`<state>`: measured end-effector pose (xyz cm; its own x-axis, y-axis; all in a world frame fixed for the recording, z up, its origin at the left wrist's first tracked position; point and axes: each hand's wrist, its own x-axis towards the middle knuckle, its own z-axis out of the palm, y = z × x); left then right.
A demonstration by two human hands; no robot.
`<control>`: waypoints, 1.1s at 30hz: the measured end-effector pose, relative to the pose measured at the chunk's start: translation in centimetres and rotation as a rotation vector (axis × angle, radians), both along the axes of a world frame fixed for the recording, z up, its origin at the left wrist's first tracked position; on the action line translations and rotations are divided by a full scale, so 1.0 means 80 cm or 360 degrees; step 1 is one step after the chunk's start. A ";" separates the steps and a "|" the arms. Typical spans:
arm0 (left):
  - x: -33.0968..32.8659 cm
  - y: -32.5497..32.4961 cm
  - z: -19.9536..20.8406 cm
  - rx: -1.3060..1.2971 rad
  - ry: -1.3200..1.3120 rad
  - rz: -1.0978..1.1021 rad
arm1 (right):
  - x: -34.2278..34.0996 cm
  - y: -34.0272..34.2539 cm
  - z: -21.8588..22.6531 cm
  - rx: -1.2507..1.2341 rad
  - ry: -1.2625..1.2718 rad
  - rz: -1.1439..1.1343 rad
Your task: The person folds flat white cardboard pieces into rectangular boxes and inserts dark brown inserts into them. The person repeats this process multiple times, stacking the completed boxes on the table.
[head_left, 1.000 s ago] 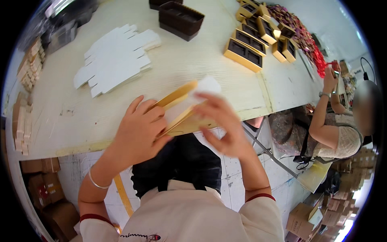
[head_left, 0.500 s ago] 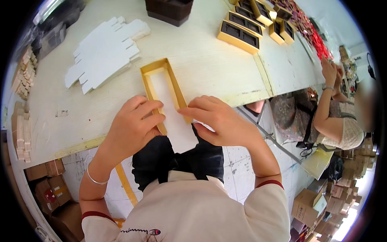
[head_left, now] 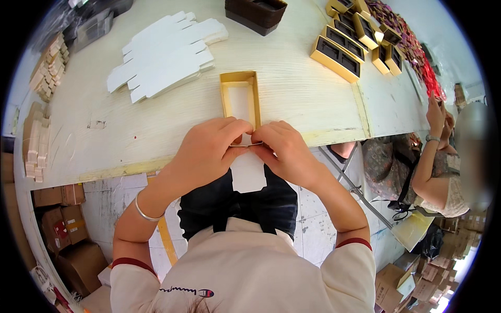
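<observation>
A narrow gold open-topped cardboard box (head_left: 254,101) lies at the table's front edge, its far end pointing away from me. Inside it runs white card, and a white card flap (head_left: 249,175) sticks out of the near end, hanging over my lap. Both hands meet at that near end. My left hand (head_left: 211,143) pinches a fold of the flap from the left. From the right, my right hand (head_left: 284,151) pinches the same fold, thumb below and fingers on top. The fingers hide the box's near corners.
A stack of flat white box blanks (head_left: 164,55) lies at the far left. A dark brown basket (head_left: 255,15) stands at the back. Several gold boxes with black inserts (head_left: 336,60) sit at the far right. Beyond the table's right side, another person's hand (head_left: 436,115) works near red material.
My hands have come together from the box's two sides to its near end and now pinch the white card flap there. The box sits straighter; the whole view has shifted.
</observation>
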<state>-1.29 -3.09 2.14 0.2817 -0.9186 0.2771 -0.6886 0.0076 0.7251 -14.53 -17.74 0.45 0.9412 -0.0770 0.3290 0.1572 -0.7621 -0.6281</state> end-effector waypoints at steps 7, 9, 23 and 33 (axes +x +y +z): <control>0.002 0.003 -0.005 0.0000 -0.0191 0.0012 | -0.035 0.013 0.024 -0.0365 -0.0062 -0.0022; 0.003 0.002 -0.005 0.0029 -0.0136 0.0001 | -0.040 0.009 0.018 -0.0639 -0.0244 0.0033; 0.012 0.004 0.012 0.0234 0.0605 -0.0055 | 0.007 0.014 -0.004 0.0890 -0.0206 -0.0407; -0.005 0.008 -0.015 -0.0149 0.0041 0.0071 | 0.005 0.018 0.008 -0.0741 -0.0399 -0.0231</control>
